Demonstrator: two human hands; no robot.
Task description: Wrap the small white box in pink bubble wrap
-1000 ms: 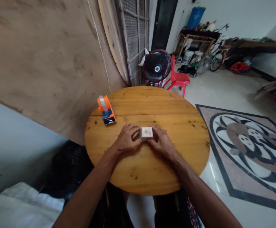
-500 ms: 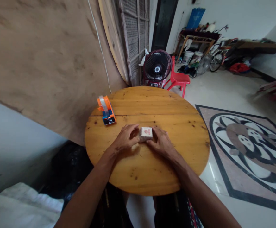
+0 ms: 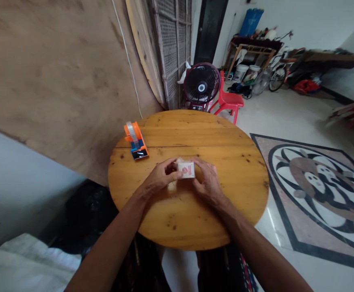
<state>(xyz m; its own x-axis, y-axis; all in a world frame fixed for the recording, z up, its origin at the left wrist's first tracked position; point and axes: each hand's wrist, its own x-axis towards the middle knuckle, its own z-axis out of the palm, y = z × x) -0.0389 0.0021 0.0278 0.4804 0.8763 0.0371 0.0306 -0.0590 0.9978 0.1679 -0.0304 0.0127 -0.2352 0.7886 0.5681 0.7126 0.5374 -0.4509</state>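
A small white box (image 3: 186, 170) with red print is between my hands, above the middle of a round wooden table (image 3: 171, 221). My left hand (image 3: 162, 175) grips its left side, the thumb on the near face and the fingers behind. My right hand (image 3: 208, 178) is at the box's right side, its index finger touching the top right edge and its thumb just below the right corner. An orange and blue tape dispenser (image 3: 137, 140) with a roll of clear tape stands at the table's left.
Beyond the table's far edge are a dark red fan (image 3: 201, 87) and a red plastic chair (image 3: 232, 100). A wooden board (image 3: 67, 81) leans along the left. Black plastic bags (image 3: 82, 215) lie on the lower left.
The box has been taken hold of by my left hand and tilted, its printed face turned more toward me. My right hand's fingers have shifted slightly upward.
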